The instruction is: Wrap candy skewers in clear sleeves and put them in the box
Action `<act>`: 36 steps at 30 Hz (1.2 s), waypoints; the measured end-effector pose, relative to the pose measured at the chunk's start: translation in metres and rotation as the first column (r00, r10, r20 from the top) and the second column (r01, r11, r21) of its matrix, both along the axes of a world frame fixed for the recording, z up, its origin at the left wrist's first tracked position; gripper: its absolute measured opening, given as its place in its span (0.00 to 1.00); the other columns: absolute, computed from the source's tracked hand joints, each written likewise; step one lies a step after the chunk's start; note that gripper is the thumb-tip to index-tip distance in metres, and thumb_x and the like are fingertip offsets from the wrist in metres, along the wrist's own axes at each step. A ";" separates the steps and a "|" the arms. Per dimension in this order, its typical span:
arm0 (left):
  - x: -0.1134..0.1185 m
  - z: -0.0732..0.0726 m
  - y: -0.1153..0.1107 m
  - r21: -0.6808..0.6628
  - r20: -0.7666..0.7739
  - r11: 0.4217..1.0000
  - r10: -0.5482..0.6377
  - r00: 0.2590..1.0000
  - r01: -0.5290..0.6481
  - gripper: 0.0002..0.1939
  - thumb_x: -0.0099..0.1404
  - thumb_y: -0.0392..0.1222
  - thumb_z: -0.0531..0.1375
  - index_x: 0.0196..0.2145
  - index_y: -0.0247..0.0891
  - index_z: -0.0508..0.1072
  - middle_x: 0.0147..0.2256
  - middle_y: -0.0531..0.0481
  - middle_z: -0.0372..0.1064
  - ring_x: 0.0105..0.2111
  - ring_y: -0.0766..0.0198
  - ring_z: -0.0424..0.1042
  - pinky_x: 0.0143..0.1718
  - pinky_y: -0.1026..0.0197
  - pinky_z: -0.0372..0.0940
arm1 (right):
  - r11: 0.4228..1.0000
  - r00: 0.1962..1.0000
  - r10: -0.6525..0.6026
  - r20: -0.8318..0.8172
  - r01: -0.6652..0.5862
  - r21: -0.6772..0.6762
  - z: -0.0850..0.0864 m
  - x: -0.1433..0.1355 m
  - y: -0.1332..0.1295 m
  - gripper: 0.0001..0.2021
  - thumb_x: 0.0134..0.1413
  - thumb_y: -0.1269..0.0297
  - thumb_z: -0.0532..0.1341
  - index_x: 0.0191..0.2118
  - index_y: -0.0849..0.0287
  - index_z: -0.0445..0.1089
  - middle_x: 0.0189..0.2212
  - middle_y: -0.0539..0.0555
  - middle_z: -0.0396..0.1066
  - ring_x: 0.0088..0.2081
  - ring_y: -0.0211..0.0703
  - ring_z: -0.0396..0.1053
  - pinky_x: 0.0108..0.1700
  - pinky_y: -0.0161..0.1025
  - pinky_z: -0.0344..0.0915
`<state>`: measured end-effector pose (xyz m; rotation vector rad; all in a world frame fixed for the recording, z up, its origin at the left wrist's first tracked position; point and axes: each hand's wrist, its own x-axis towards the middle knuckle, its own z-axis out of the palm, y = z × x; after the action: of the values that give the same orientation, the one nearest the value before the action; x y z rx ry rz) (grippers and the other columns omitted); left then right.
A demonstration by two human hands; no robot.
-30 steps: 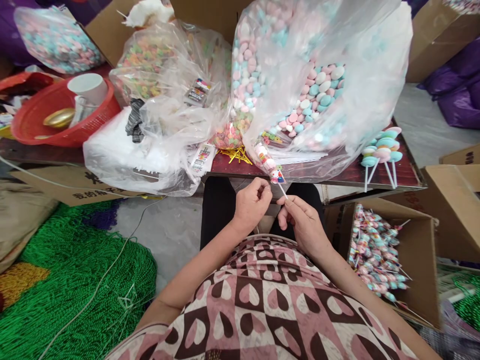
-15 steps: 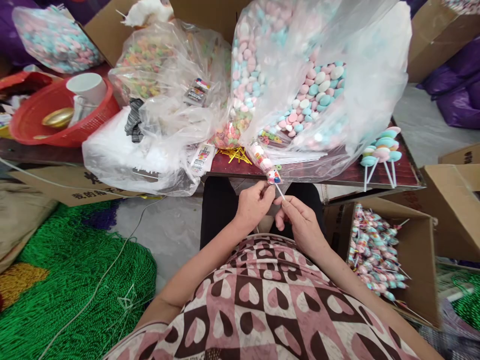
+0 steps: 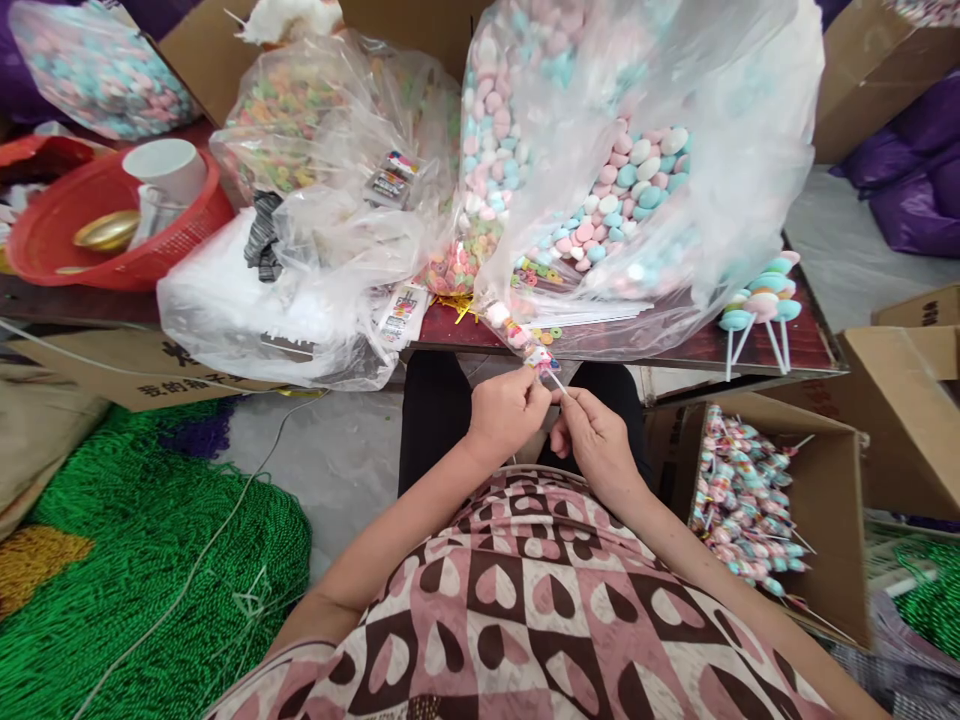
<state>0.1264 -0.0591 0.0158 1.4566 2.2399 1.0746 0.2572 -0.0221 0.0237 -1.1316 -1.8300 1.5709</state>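
Wrapped candy skewer (image 3: 517, 337), a row of pastel candies in clear printed plastic on a thin white stick, slants across the front edge of the dark red desk (image 3: 816, 338), its lower end between the person's hands. The right hand (image 3: 596, 438) pinches the white stick just below the wrapper. The left hand (image 3: 508, 412) is curled narrow against the wrapper's lower end; whether it pinches the plastic cannot be told. Level with the desk's right front corner, but below it, an open cardboard box (image 3: 831, 500) holds a heap of similar wrapped skewers (image 3: 750, 505). To the left, shiny green bead strings (image 3: 172, 540) cover the floor.

On the desk near its front edge, gold twist ties (image 3: 463, 306) lie left of the skewer, and thin white sticks (image 3: 592, 316) to its right, partly under plastic. Unwrapped pastel candies on white sticks (image 3: 763, 300) sit near the right front corner, their sticks reaching the edge. Farther back stands a large clear bag (image 3: 750, 150) of pink, blue and white candies; left of it are a clear bag of colourful ring-shaped candies (image 3: 289, 110) and, near the desk's left end, a red plastic basket (image 3: 45, 255) with a white cup (image 3: 169, 165) and a gold oval dish (image 3: 107, 231) inside.
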 end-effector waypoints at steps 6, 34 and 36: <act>0.004 0.015 -0.007 0.023 -0.298 0.996 -0.079 0.951 0.089 0.10 0.59 0.35 0.53 0.20 0.39 0.65 0.21 0.50 0.69 0.24 0.64 0.66 0.27 0.60 0.52 | 0.965 0.981 0.018 0.191 -0.067 0.253 0.001 0.000 0.001 0.16 0.64 0.57 0.49 0.43 0.58 0.71 0.15 0.47 0.63 0.18 0.39 0.63 0.25 0.36 0.58; 0.003 0.009 -0.003 -0.014 -0.011 0.996 0.083 0.996 -0.084 0.09 0.64 0.49 0.56 0.33 0.41 0.66 0.22 0.56 0.66 0.21 0.67 0.64 0.27 0.64 0.53 | 0.999 1.000 0.012 -0.020 -0.011 0.042 -0.002 0.002 0.001 0.15 0.64 0.54 0.51 0.40 0.58 0.69 0.13 0.42 0.59 0.16 0.34 0.57 0.21 0.31 0.57; 0.001 0.008 -0.002 -0.001 -0.051 0.997 0.082 0.995 -0.082 0.10 0.66 0.49 0.54 0.32 0.40 0.66 0.23 0.55 0.67 0.22 0.67 0.66 0.27 0.64 0.53 | 0.997 1.000 0.027 0.007 -0.027 0.075 -0.001 0.001 0.000 0.14 0.64 0.56 0.51 0.40 0.58 0.69 0.13 0.43 0.59 0.16 0.34 0.58 0.21 0.32 0.57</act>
<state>0.1276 -0.0608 0.0237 1.4182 2.3542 1.0693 0.2586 -0.0222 0.0227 -1.0836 -1.8994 1.5016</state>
